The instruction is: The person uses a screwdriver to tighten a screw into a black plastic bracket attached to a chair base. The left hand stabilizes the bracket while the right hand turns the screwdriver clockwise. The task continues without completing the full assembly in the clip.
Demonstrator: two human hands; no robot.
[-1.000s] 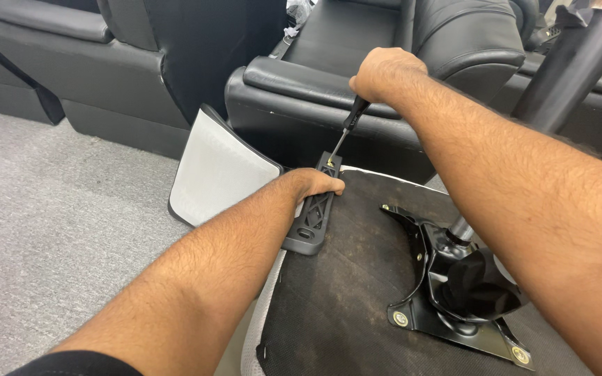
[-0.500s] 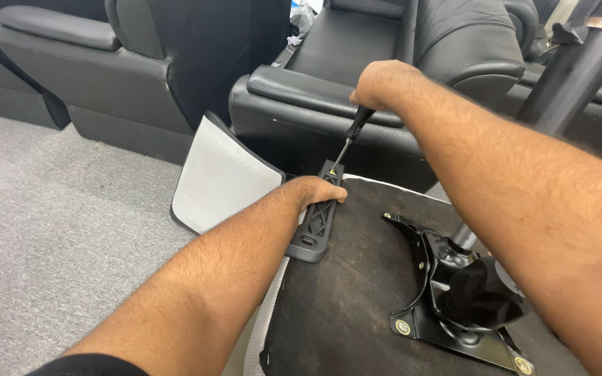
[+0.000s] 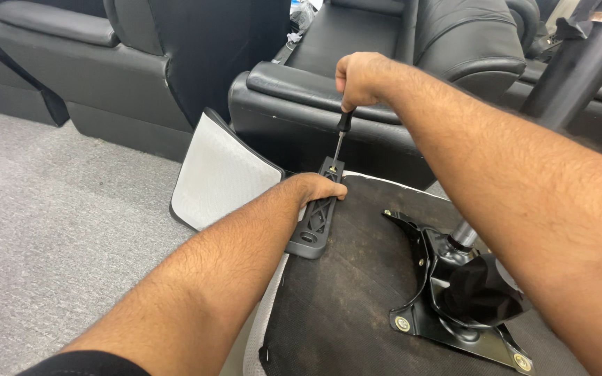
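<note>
An upturned chair seat (image 3: pixel 343 299) with a dark fabric underside lies before me. A black plastic bracket (image 3: pixel 317 221) sits along its left edge. My left hand (image 3: pixel 313 189) presses down on the bracket. My right hand (image 3: pixel 361 79) grips the black handle of a screwdriver (image 3: pixel 341 136), held nearly upright, its tip at a brass-coloured screw at the bracket's far end. A black metal tilt plate (image 3: pixel 454 292) with screws at its corners is fixed to the seat on the right.
A white mesh chair back (image 3: pixel 221 174) leans at the seat's left. Black leather sofas (image 3: pixel 141 56) stand behind on grey carpet (image 3: pixel 57 237). A dark metal post (image 3: pixel 573 66) rises at the upper right.
The screwdriver has swung from a slant to nearly upright over the bracket's far screw. My left hand stays on the bracket. The view has shifted slightly.
</note>
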